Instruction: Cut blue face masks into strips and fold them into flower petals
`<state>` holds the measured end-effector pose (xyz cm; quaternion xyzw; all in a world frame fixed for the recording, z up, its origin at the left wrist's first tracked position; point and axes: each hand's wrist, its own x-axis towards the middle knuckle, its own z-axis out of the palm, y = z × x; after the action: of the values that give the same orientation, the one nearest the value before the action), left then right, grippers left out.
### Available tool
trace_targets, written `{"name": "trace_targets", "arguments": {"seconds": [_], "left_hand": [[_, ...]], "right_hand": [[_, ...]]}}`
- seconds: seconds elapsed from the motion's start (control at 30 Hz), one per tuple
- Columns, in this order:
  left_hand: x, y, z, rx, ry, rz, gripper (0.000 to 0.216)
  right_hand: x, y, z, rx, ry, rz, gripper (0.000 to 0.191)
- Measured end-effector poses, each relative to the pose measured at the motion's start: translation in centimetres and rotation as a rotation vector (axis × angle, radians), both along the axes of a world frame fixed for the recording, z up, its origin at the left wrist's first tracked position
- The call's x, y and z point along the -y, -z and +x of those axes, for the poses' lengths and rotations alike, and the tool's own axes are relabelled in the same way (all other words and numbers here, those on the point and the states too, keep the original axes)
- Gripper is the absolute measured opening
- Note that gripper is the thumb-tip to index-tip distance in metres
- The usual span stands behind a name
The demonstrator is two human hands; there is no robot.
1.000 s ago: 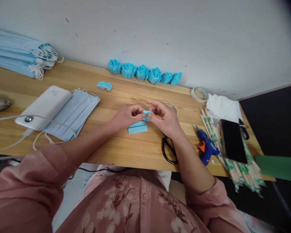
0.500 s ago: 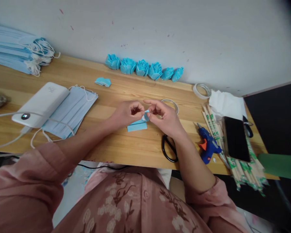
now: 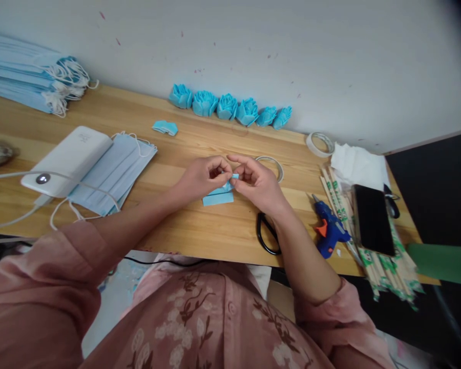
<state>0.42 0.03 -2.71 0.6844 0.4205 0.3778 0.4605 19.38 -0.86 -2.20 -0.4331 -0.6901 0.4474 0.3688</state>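
Between the fingertips of both hands is a small piece of light blue fabric, pinched from either side. My left hand closes thumb and forefinger on its left end. My right hand pinches its right part, forefinger arched above. Below them on the wood lie flat blue fabric strips, partly covered by my fingers. Just beyond my right hand lies a roll of tape, and under my right wrist shows a black scissor handle.
Several blue fabric flowers line the wall, near a folded blue piece. Face masks and a white power bank lie left. On the right are a blue glue gun, wrapped chopsticks, a phone and another tape roll.
The blue piece between my fingertips now lies flatter, with a narrow end showing at my right thumb. Both hands stay in nearly the same spot; the view has shifted slightly.
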Motion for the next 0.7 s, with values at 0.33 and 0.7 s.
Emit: {"name": "trace_targets", "arguments": {"seconds": [0.33, 0.7], "left_hand": [[-0.19, 0.05, 0.45, 0.236, 0.066, -0.204, 0.026], [0.07, 0.0, 0.33, 0.15, 0.028, -0.227, 0.024]], "right_hand": [[-0.13, 0.03, -0.17, -0.118, 0.083, -0.015, 0.043], [-0.04, 0.14, 0.07, -0.16, 0.119, -0.049, 0.043]]}}
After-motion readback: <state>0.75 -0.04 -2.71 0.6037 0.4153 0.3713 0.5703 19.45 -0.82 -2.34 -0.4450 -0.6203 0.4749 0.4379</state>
